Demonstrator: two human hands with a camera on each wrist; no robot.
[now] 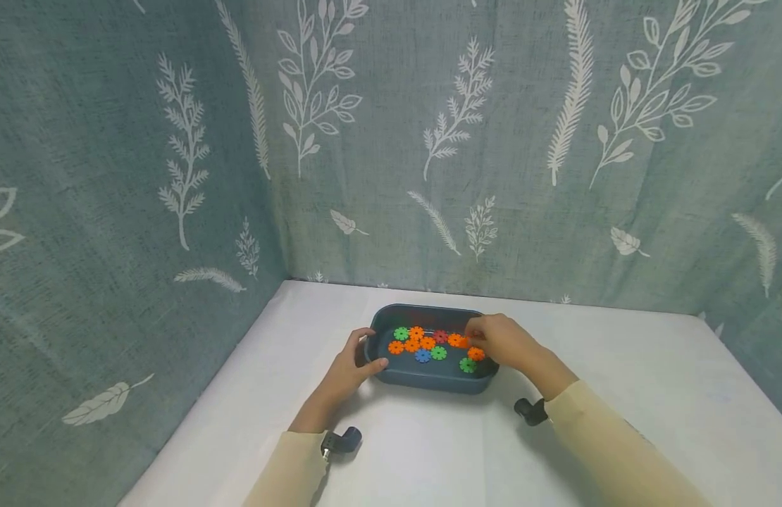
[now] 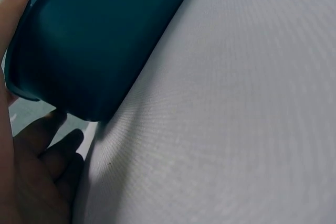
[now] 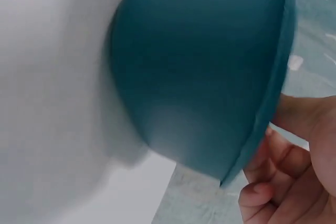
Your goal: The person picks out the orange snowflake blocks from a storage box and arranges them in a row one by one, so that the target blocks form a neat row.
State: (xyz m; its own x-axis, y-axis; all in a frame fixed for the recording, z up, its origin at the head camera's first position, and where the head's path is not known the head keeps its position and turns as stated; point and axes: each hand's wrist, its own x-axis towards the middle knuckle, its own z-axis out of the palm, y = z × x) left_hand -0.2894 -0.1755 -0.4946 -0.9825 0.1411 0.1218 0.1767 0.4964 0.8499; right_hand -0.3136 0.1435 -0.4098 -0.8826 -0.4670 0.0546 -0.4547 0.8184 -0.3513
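A dark blue-green plastic tub (image 1: 423,381) stands on the white table, with several notched, flower-shaped plastic discs on its floor. Orange discs (image 1: 396,347) make up most of them. Among these lie green discs (image 1: 438,353), a blue disc (image 1: 423,355) and a red disc (image 1: 440,336). My left hand (image 1: 345,370) holds the tub's left end, thumb over the front rim and fingers around the side. Over the right end reaches my right hand (image 1: 501,341), its fingertips down inside, pinching an orange disc (image 1: 464,343). In the right wrist view the tub wall (image 3: 199,66) hides those fingertips.
The white tabletop (image 1: 416,451) extends around the tub. Behind it and at the left hangs a green-grey curtain (image 1: 378,155) with white leaf prints. A small dark camera (image 1: 343,440) is strapped at the left wrist, another camera (image 1: 529,411) at the right.
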